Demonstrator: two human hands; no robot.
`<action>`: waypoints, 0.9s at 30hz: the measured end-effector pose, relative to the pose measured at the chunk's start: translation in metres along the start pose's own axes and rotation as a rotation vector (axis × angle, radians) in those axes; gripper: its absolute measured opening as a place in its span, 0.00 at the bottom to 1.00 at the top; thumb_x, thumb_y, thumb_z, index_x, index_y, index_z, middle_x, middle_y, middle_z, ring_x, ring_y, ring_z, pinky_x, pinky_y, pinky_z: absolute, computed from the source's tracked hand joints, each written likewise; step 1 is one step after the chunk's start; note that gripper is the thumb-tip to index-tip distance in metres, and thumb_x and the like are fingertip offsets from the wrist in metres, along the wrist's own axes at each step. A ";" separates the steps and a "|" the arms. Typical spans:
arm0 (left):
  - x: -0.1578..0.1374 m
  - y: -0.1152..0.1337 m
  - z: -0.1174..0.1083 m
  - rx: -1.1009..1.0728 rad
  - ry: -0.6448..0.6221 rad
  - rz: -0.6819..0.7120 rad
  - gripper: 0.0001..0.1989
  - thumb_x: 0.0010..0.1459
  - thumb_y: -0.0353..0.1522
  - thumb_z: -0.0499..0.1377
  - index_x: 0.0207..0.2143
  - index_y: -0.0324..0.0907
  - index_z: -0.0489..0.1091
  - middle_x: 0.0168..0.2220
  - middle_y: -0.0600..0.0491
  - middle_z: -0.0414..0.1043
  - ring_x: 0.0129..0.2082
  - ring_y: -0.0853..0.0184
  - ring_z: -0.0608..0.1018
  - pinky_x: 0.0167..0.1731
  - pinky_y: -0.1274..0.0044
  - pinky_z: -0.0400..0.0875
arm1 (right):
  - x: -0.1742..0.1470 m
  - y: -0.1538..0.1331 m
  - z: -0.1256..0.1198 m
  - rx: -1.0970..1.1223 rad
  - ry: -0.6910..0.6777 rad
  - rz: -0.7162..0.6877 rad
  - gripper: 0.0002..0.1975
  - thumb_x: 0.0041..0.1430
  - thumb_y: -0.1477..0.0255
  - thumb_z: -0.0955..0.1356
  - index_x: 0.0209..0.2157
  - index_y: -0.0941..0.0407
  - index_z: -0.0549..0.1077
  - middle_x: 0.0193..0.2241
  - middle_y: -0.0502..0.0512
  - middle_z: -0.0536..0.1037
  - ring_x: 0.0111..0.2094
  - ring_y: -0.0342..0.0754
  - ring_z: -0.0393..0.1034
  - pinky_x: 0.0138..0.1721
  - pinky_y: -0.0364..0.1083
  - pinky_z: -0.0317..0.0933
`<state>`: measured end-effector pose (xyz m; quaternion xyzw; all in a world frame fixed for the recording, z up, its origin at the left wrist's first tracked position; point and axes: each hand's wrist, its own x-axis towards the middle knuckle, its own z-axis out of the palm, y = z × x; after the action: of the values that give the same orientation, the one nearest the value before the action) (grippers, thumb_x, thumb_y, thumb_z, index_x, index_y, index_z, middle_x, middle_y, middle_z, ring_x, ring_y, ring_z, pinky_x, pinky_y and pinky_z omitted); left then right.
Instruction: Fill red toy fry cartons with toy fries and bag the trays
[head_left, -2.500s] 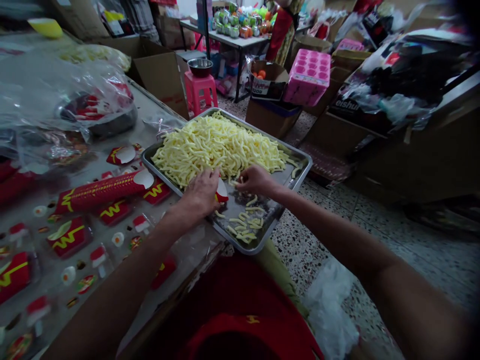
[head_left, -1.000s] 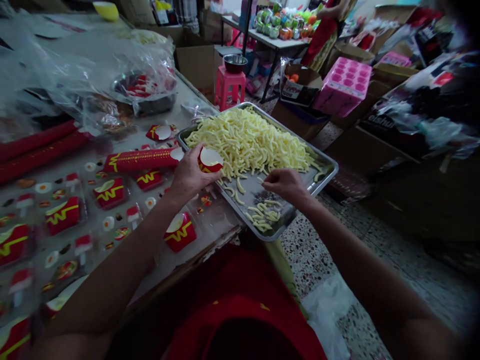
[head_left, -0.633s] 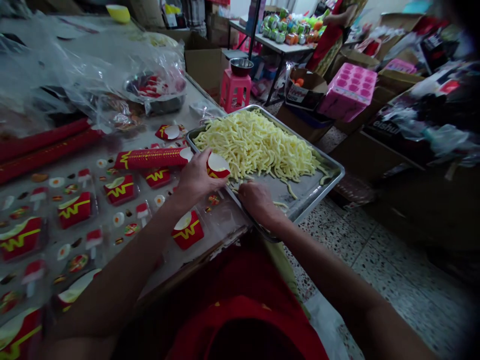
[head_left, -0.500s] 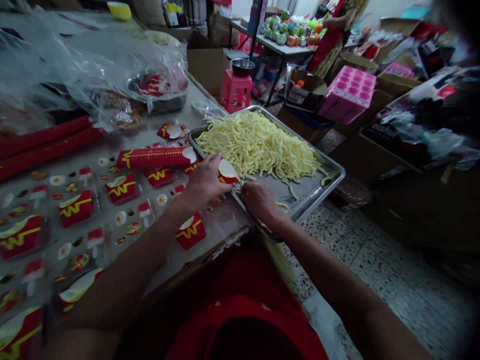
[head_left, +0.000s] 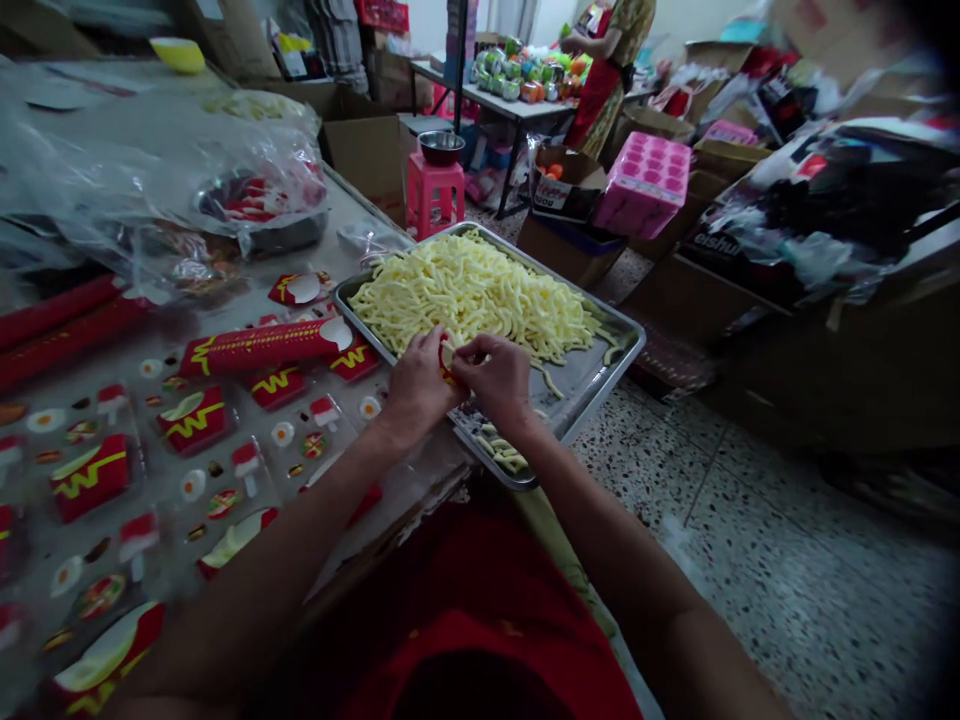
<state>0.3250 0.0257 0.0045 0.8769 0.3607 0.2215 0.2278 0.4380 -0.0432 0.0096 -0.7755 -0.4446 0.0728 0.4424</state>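
My left hand (head_left: 418, 388) is closed around a small red french-fry carton (head_left: 445, 356) at the tray's near left side. Against the carton's mouth, my right hand (head_left: 498, 380) is pinched; what lies between its fingertips is hidden. Under and beyond both hands sits a metal tray (head_left: 581, 378) with a heap of pale yellow french-fry-shaped strips (head_left: 480, 285). A few loose strips (head_left: 504, 450) lie in its near corner. Left of my hands, a long stack of nested red cartons (head_left: 262, 342) rests on the table.
Clear packs with red cartons (head_left: 193, 418) and small food-shaped pieces cover the table's left. Behind them are plastic bags (head_left: 135, 150) and a metal bowl (head_left: 281, 232). A pink stool (head_left: 435, 190), cardboard boxes (head_left: 364, 150) and another person (head_left: 600, 85) are farther back.
My right hand has risen from the tray's near edge to the carton in my left hand. The carton has turned, and the view has shifted to the right.
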 end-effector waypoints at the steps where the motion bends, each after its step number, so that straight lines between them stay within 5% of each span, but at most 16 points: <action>1: 0.000 0.002 0.006 0.004 0.014 0.015 0.42 0.45 0.30 0.71 0.64 0.35 0.65 0.57 0.39 0.73 0.56 0.51 0.78 0.59 0.65 0.74 | 0.000 0.001 -0.006 -0.101 -0.071 -0.050 0.04 0.57 0.76 0.71 0.32 0.56 0.81 0.31 0.52 0.81 0.36 0.46 0.72 0.43 0.45 0.63; 6: 0.005 0.008 0.023 0.056 0.041 0.120 0.42 0.46 0.29 0.69 0.65 0.40 0.64 0.55 0.40 0.71 0.53 0.50 0.78 0.56 0.64 0.76 | 0.012 0.008 -0.043 -0.302 -0.455 -0.256 0.12 0.65 0.77 0.65 0.33 0.57 0.80 0.38 0.56 0.82 0.39 0.47 0.70 0.44 0.45 0.60; 12: 0.030 0.044 0.023 0.060 0.142 0.179 0.43 0.49 0.29 0.69 0.67 0.40 0.62 0.57 0.41 0.70 0.54 0.51 0.77 0.59 0.65 0.74 | 0.038 0.008 -0.069 -0.250 -0.175 -0.131 0.17 0.63 0.77 0.66 0.54 0.56 0.71 0.40 0.54 0.81 0.39 0.48 0.71 0.40 0.45 0.60; 17: 0.036 0.060 0.026 -0.053 0.090 0.173 0.41 0.54 0.31 0.68 0.69 0.42 0.62 0.54 0.44 0.71 0.49 0.57 0.79 0.55 0.70 0.75 | 0.042 -0.003 -0.091 -0.234 -0.291 -0.199 0.15 0.64 0.78 0.65 0.51 0.55 0.72 0.40 0.54 0.81 0.41 0.50 0.73 0.41 0.45 0.61; 23: 0.035 0.024 0.021 -0.076 0.029 0.174 0.43 0.50 0.36 0.74 0.67 0.40 0.64 0.61 0.43 0.72 0.61 0.52 0.74 0.65 0.65 0.68 | 0.017 0.043 -0.112 -0.255 -0.261 -0.071 0.12 0.64 0.69 0.72 0.48 0.55 0.81 0.38 0.55 0.83 0.37 0.49 0.73 0.41 0.47 0.63; 27: 0.034 -0.005 0.010 -0.108 0.055 0.098 0.44 0.48 0.36 0.75 0.66 0.38 0.66 0.63 0.41 0.72 0.62 0.52 0.74 0.66 0.65 0.67 | -0.015 0.078 -0.107 -0.586 -0.521 -0.073 0.06 0.58 0.72 0.74 0.38 0.54 0.86 0.36 0.58 0.83 0.41 0.54 0.74 0.39 0.48 0.60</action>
<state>0.3494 0.0520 0.0015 0.8736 0.3109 0.2757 0.2533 0.5318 -0.1374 0.0107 -0.8081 -0.5712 0.1217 0.0768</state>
